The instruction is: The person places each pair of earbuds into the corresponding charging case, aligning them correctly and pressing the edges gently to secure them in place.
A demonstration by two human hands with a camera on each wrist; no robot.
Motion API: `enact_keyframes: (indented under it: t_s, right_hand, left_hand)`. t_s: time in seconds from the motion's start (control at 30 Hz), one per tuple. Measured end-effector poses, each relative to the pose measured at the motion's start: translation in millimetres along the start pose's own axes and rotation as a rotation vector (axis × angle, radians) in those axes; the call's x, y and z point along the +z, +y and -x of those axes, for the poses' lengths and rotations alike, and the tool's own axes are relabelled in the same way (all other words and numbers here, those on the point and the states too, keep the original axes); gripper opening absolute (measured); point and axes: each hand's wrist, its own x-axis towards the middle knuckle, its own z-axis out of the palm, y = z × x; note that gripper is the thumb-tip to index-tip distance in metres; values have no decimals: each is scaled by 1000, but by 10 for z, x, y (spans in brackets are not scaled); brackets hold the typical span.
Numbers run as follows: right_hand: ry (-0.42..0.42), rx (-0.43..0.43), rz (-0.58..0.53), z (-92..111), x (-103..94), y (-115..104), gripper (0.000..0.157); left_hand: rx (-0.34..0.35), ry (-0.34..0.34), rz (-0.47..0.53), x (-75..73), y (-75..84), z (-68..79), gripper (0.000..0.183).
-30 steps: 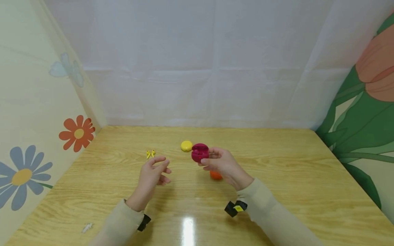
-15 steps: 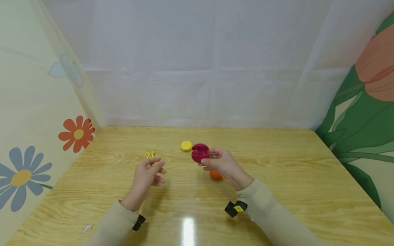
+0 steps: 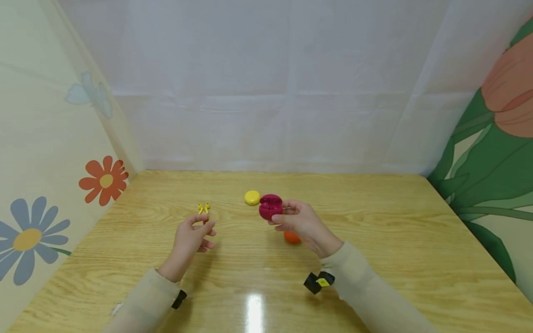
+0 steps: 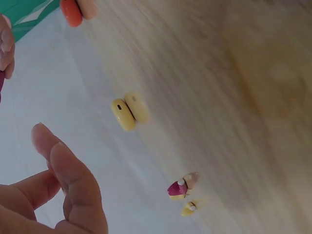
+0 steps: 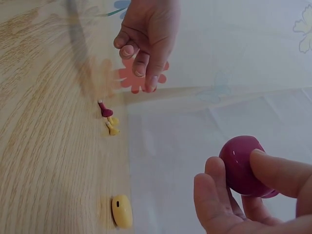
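Observation:
My right hand (image 3: 306,226) grips a magenta earbud case (image 3: 270,208) above the table, its lid raised. In the right wrist view its round magenta back (image 5: 243,163) shows between thumb and fingers. My left hand (image 3: 191,236) hovers over the table with loosely bent fingers and nothing visible in them. On the table beyond that hand lie two yellow earbuds (image 3: 204,208). A magenta earbud (image 4: 178,188) lies close to them, apart from the left fingertips; in the head view the left hand mostly hides it.
A closed yellow earbud case (image 3: 251,198) sits on the wooden table (image 3: 374,222) left of the magenta case. Partly hidden by my right hand is an orange case (image 3: 292,237). White cloth (image 3: 266,92) hangs behind the table's far edge.
My left hand has moved to the left and slightly down, bringing the magenta earbud partly into view near its fingertips. The right hand stays in place with the magenta case.

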Motion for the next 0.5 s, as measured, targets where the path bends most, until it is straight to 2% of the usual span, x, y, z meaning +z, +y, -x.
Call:
enact_keyframes:
  t_s: [0.33, 0.5]
  right_hand:
    - [0, -5, 4, 8, 17, -20, 32]
    - [3, 1, 5, 10, 23, -23, 32]
  left_hand:
    - [-41, -4, -56, -114, -95, -95, 42]
    - [-75, -13, -42, -169, -123, -146, 48]
